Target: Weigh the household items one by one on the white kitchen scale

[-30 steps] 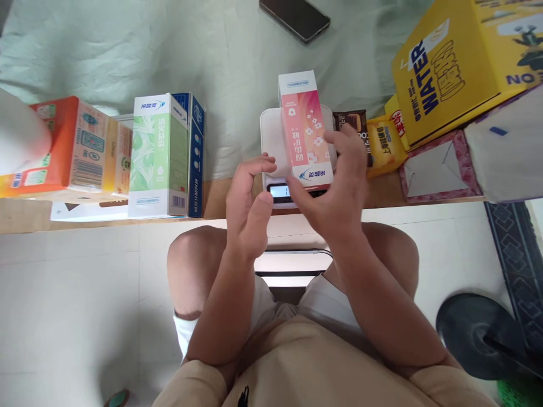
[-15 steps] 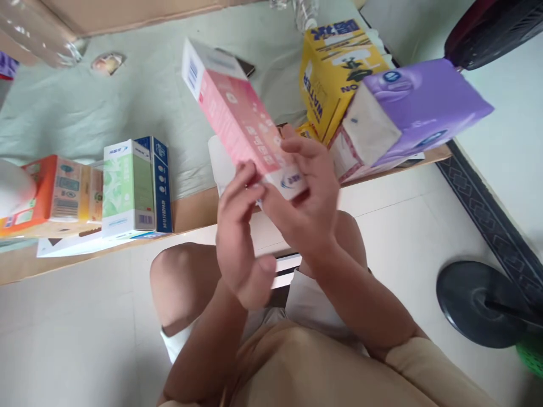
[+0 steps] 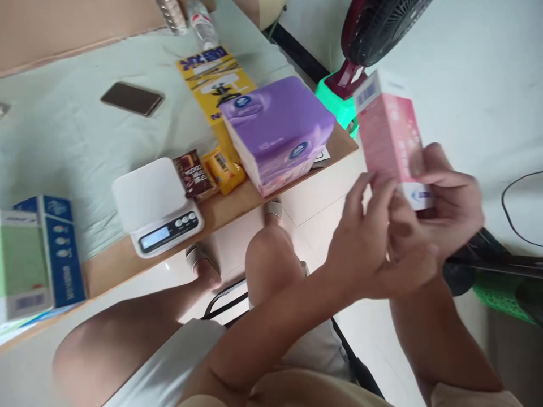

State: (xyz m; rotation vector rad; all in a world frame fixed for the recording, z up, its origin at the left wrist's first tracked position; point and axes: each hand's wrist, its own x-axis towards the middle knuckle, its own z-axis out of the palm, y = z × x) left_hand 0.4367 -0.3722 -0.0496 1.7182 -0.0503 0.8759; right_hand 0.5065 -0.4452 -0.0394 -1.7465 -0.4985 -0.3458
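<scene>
A pink and white carton (image 3: 392,130) is held up at the right, over the floor beyond the table's end, slightly blurred. My right hand (image 3: 453,206) grips its lower end, thumb along the printed side. Bent fingers of my left hand (image 3: 377,237) press against the carton's lower left side; the wrists lie close together. Part of the carton's bottom is hidden by the fingers.
On the table stand a white kitchen scale (image 3: 148,198), small snack packets (image 3: 223,169), a purple tissue pack (image 3: 280,118), a yellow box (image 3: 216,79), a phone (image 3: 132,99) and green and blue cartons (image 3: 63,249). A fan (image 3: 377,28) stands behind.
Both hands have swung right with the pink carton, from in front of the table to past its right end. The view has turned right too, uncovering the scale and phone.
</scene>
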